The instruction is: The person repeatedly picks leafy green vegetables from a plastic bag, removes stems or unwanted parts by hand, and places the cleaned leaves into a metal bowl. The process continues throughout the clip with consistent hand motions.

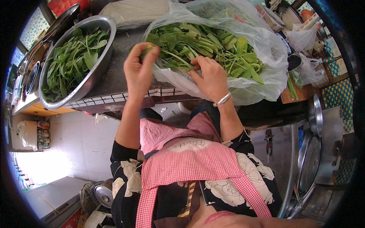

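A large open plastic bag [262, 49] spreads over the far side of the counter, with a heap of leafy greens [205, 40] inside it. My left hand [138, 70] is raised at the bag's left edge, its fingers closed round a small bunch of green leaves partly hidden by the fingers. Over the near edge of the bag, my right hand [211, 78] pinches at pale green stems with thumb and forefinger; the fingertips partly cover the contact. To the left stands a big metal basin [110, 32] with many loose greens in it.
The dark counter [118, 57] lies between basin and bag. Behind it is a pale plastic-wrapped stack [138, 13]. At right are a wooden board [296, 95] with green stalks, a small plastic bag [310, 70] and a metal bowl [316, 114]. Pans [62, 22] crowd the far left.
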The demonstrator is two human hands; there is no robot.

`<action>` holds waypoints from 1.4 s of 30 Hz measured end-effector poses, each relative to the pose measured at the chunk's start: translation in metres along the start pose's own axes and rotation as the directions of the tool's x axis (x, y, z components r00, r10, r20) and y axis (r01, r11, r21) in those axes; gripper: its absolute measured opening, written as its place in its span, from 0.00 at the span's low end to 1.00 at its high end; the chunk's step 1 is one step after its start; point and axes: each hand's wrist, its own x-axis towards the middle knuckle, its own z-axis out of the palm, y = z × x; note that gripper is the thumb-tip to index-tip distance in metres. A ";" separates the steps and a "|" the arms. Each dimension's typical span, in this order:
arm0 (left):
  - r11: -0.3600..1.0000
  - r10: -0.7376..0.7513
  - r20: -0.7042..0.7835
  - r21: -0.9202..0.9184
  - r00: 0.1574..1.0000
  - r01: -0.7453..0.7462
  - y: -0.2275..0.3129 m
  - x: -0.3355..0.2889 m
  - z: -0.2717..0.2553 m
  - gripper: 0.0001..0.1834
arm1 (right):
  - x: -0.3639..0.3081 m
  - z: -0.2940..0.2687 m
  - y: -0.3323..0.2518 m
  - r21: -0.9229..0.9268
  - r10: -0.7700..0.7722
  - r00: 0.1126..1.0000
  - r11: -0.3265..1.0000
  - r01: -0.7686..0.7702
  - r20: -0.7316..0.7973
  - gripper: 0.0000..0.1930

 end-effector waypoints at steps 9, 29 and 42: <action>0.968 -0.084 0.211 0.251 0.974 0.030 -0.001 -0.012 0.025 0.06 | -0.001 0.005 0.016 -0.039 -0.051 0.999 0.998 0.051 -0.004 0.11; 0.925 0.055 0.423 0.320 0.905 -0.206 0.005 0.026 0.045 0.11 | 0.028 -0.024 -0.007 -0.174 -0.333 0.905 0.940 0.295 -0.265 0.14; 0.779 -0.112 0.328 -0.558 0.938 0.288 0.014 0.047 0.030 0.15 | 0.028 -0.061 0.028 0.528 -0.039 0.999 0.848 0.039 -0.011 0.14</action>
